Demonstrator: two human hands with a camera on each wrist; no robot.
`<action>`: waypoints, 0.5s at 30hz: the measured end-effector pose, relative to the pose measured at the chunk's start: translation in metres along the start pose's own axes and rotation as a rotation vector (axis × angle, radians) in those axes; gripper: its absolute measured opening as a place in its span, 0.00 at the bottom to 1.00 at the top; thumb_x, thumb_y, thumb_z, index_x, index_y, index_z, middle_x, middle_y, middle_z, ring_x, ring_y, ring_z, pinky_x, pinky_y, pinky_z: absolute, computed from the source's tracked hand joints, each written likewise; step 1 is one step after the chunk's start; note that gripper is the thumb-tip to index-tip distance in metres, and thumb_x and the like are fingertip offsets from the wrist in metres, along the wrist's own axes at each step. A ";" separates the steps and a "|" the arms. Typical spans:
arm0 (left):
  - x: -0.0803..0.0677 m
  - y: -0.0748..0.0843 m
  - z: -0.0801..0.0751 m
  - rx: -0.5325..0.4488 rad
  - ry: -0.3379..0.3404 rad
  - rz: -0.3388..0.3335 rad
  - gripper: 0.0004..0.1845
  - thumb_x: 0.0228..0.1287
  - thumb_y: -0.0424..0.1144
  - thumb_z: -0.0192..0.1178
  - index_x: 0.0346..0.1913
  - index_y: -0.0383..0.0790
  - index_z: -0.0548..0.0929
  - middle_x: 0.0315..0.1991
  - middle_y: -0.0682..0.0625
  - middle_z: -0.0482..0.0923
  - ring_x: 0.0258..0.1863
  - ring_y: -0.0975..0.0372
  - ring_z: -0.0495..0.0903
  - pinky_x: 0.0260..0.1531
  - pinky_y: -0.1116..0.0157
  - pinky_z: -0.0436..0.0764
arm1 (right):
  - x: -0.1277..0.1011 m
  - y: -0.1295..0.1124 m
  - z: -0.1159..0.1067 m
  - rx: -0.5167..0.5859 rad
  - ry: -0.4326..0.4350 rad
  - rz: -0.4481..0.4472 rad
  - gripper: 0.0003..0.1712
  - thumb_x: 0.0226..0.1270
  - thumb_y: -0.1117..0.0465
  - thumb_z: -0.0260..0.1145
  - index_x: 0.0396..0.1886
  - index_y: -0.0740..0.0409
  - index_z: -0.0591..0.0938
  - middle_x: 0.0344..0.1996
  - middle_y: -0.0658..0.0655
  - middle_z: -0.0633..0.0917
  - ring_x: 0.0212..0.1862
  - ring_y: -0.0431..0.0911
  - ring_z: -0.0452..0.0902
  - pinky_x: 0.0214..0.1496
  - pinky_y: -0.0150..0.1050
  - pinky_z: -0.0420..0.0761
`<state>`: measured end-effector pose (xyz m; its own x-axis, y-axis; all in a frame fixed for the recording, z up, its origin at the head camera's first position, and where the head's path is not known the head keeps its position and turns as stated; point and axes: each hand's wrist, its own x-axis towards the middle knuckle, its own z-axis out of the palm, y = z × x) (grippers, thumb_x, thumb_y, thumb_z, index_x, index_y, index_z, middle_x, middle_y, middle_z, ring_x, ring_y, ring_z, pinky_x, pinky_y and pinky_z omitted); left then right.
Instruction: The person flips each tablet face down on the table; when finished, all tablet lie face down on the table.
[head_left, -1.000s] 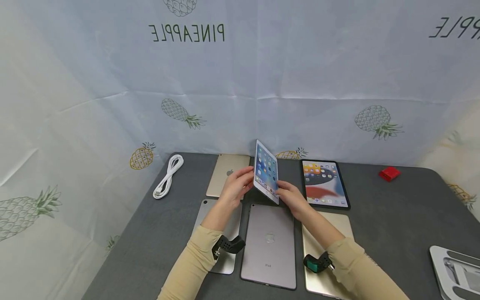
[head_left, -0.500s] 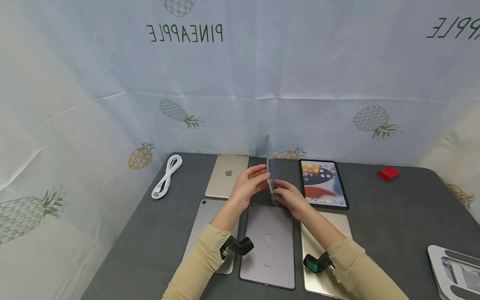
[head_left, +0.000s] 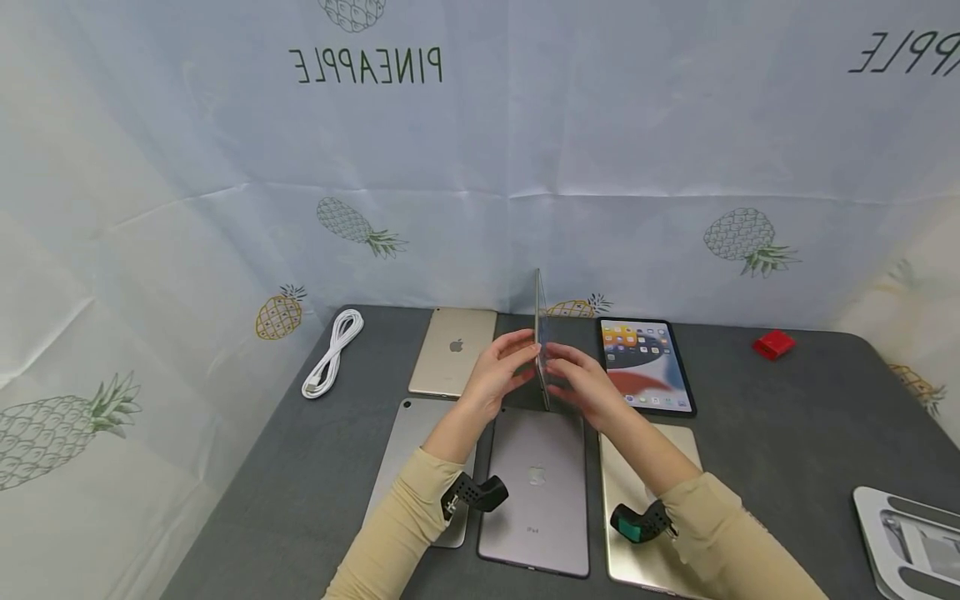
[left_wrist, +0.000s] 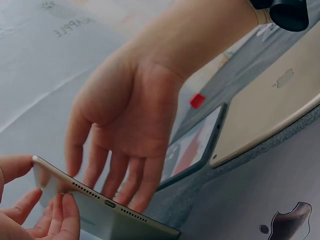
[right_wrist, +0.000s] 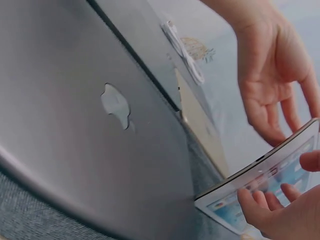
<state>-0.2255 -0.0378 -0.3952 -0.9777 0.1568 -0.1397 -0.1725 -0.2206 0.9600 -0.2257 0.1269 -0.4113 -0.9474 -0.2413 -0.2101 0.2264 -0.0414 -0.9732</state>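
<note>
A small white-fronted tablet [head_left: 539, 312] stands upright, edge-on to the head view, above the far end of a space-grey tablet [head_left: 536, 492] that lies back up. My left hand [head_left: 498, 371] pinches its edge, thumb on one face and fingers on the other [left_wrist: 55, 217]. My right hand [head_left: 588, 383] lays straight fingers against the lit screen side [right_wrist: 250, 200]. The left wrist view shows the tablet's port edge [left_wrist: 115, 207] with the right hand [left_wrist: 130, 110] behind it.
On the grey table [head_left: 787, 433] lie a gold tablet [head_left: 453, 350], a silver tablet [head_left: 412, 442], another gold tablet [head_left: 652, 475], and a lit dark-framed tablet [head_left: 647, 364]. There are also a coiled white cable [head_left: 333, 350], a red object [head_left: 774, 343] and a white stand [head_left: 907, 542].
The held tablet turned from tilted with its screen showing to upright and edge-on. My right hand slid up from the lower edge onto the screen face.
</note>
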 end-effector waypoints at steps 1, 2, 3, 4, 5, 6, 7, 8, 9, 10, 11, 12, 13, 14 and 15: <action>0.000 0.000 0.000 -0.004 0.000 -0.002 0.22 0.67 0.36 0.62 0.63 0.42 0.76 0.54 0.47 0.77 0.48 0.60 0.79 0.52 0.58 0.79 | -0.001 -0.001 0.000 -0.001 0.002 -0.004 0.29 0.77 0.59 0.51 0.73 0.63 0.62 0.68 0.65 0.67 0.66 0.55 0.65 0.66 0.52 0.69; -0.001 0.000 0.000 -0.008 0.000 -0.003 0.22 0.68 0.37 0.62 0.63 0.42 0.76 0.54 0.47 0.77 0.48 0.60 0.79 0.52 0.58 0.79 | -0.001 -0.003 0.001 -0.001 0.004 -0.007 0.29 0.77 0.58 0.52 0.73 0.62 0.62 0.67 0.64 0.67 0.67 0.55 0.64 0.66 0.52 0.70; -0.001 -0.001 0.000 -0.010 0.001 -0.004 0.21 0.68 0.38 0.62 0.63 0.42 0.76 0.53 0.47 0.77 0.48 0.60 0.79 0.52 0.58 0.79 | -0.002 -0.004 0.001 -0.001 0.005 -0.008 0.29 0.77 0.57 0.53 0.73 0.61 0.63 0.67 0.64 0.68 0.67 0.55 0.64 0.66 0.52 0.70; -0.001 -0.001 0.000 -0.014 0.002 -0.004 0.21 0.68 0.38 0.62 0.63 0.42 0.76 0.53 0.47 0.77 0.48 0.59 0.79 0.52 0.58 0.80 | -0.002 -0.006 0.001 -0.001 0.008 -0.009 0.30 0.76 0.55 0.55 0.73 0.60 0.63 0.67 0.63 0.68 0.68 0.55 0.64 0.65 0.52 0.70; -0.001 -0.001 0.000 -0.019 0.004 -0.005 0.21 0.68 0.39 0.61 0.63 0.42 0.76 0.52 0.47 0.78 0.47 0.59 0.79 0.52 0.58 0.80 | -0.003 -0.007 0.001 0.002 0.009 -0.011 0.30 0.76 0.54 0.56 0.73 0.59 0.64 0.67 0.62 0.68 0.68 0.55 0.64 0.65 0.52 0.70; -0.001 -0.001 0.000 -0.024 0.005 -0.006 0.21 0.68 0.39 0.61 0.62 0.42 0.76 0.52 0.48 0.78 0.47 0.59 0.79 0.51 0.58 0.80 | -0.004 -0.008 0.002 0.005 0.006 -0.014 0.31 0.75 0.53 0.56 0.73 0.59 0.64 0.67 0.62 0.68 0.68 0.54 0.63 0.66 0.52 0.70; -0.001 -0.002 0.001 -0.028 0.007 -0.007 0.21 0.68 0.39 0.61 0.62 0.42 0.77 0.51 0.48 0.78 0.46 0.59 0.79 0.51 0.59 0.80 | -0.004 -0.010 0.002 0.008 0.005 -0.018 0.32 0.75 0.52 0.57 0.72 0.59 0.64 0.67 0.61 0.68 0.68 0.55 0.63 0.66 0.53 0.70; -0.002 -0.002 0.001 -0.030 0.009 -0.008 0.20 0.68 0.39 0.61 0.62 0.42 0.77 0.50 0.48 0.78 0.46 0.60 0.79 0.51 0.59 0.80 | -0.005 -0.011 0.002 0.010 0.005 -0.022 0.32 0.74 0.52 0.58 0.72 0.58 0.64 0.68 0.61 0.68 0.68 0.55 0.63 0.66 0.53 0.69; -0.002 -0.002 0.001 -0.031 0.010 -0.010 0.20 0.68 0.39 0.61 0.62 0.42 0.77 0.50 0.48 0.78 0.46 0.60 0.79 0.51 0.59 0.80 | -0.005 -0.012 0.002 0.012 0.002 -0.027 0.32 0.74 0.51 0.59 0.72 0.58 0.64 0.68 0.60 0.67 0.68 0.55 0.63 0.66 0.53 0.69; -0.002 -0.003 0.001 -0.033 0.012 -0.011 0.20 0.69 0.39 0.61 0.62 0.42 0.77 0.50 0.48 0.78 0.46 0.60 0.79 0.51 0.58 0.80 | -0.006 -0.013 0.002 0.010 -0.002 -0.033 0.33 0.74 0.51 0.59 0.72 0.58 0.64 0.68 0.61 0.67 0.68 0.55 0.63 0.66 0.53 0.69; -0.002 -0.003 0.001 -0.034 0.011 -0.014 0.20 0.69 0.39 0.61 0.62 0.42 0.77 0.50 0.48 0.78 0.46 0.60 0.79 0.51 0.58 0.80 | -0.006 -0.014 0.002 0.007 -0.007 -0.041 0.33 0.74 0.51 0.59 0.72 0.58 0.64 0.68 0.61 0.67 0.69 0.55 0.62 0.66 0.54 0.68; -0.002 -0.003 0.002 -0.034 0.012 -0.016 0.20 0.69 0.39 0.60 0.62 0.42 0.77 0.50 0.48 0.78 0.46 0.60 0.79 0.51 0.58 0.80 | -0.006 -0.015 0.002 0.006 -0.010 -0.048 0.33 0.74 0.51 0.59 0.73 0.59 0.64 0.68 0.61 0.66 0.69 0.56 0.62 0.67 0.54 0.68; -0.002 -0.004 0.002 -0.033 0.009 -0.018 0.20 0.69 0.40 0.60 0.62 0.42 0.77 0.50 0.48 0.78 0.46 0.60 0.79 0.52 0.58 0.80 | -0.007 -0.016 0.003 0.003 -0.011 -0.054 0.33 0.74 0.52 0.59 0.73 0.59 0.63 0.68 0.61 0.66 0.69 0.56 0.62 0.67 0.54 0.68; -0.002 -0.004 0.002 -0.033 0.008 -0.019 0.20 0.69 0.40 0.60 0.62 0.42 0.77 0.50 0.48 0.78 0.46 0.60 0.79 0.52 0.58 0.80 | -0.007 -0.016 0.003 -0.002 -0.012 -0.059 0.33 0.74 0.52 0.59 0.73 0.59 0.63 0.68 0.62 0.66 0.69 0.57 0.62 0.67 0.55 0.67; -0.002 -0.004 0.002 -0.033 0.006 -0.020 0.20 0.69 0.39 0.60 0.62 0.42 0.77 0.49 0.48 0.78 0.46 0.60 0.79 0.52 0.58 0.80 | -0.008 -0.017 0.003 -0.006 -0.013 -0.063 0.33 0.74 0.52 0.59 0.73 0.59 0.63 0.68 0.62 0.66 0.69 0.57 0.62 0.67 0.54 0.67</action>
<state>-0.2229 -0.0353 -0.3987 -0.9747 0.1554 -0.1605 -0.1958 -0.2487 0.9486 -0.2218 0.1268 -0.3931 -0.9569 -0.2506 -0.1468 0.1646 -0.0513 -0.9850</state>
